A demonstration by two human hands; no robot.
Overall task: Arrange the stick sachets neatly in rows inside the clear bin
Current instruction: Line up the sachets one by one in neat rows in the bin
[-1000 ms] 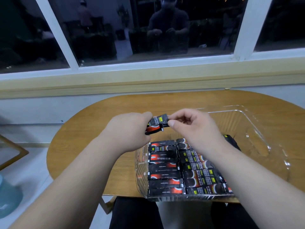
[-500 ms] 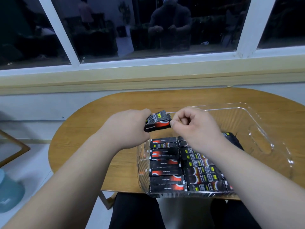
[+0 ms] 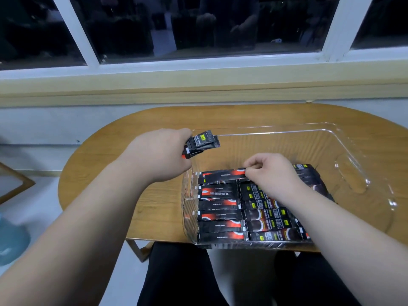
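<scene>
At left, above the wooden table [image 3: 106, 164], the left hand [image 3: 159, 155] grips a small sachet bundle [image 3: 202, 142], fingers curled round it, at the far-left corner of the clear bin [image 3: 344, 140]. At centre, inside the bin's near half, stick sachets lie flat in a left row [image 3: 220, 215], stacked front to back. At that row's far end lies a single sachet [image 3: 223, 175], its right end pinched between thumb and fingertips of the right hand [image 3: 271, 171]. A right row [image 3: 269, 219] lies just beside the left, partly hidden under the right forearm.
</scene>
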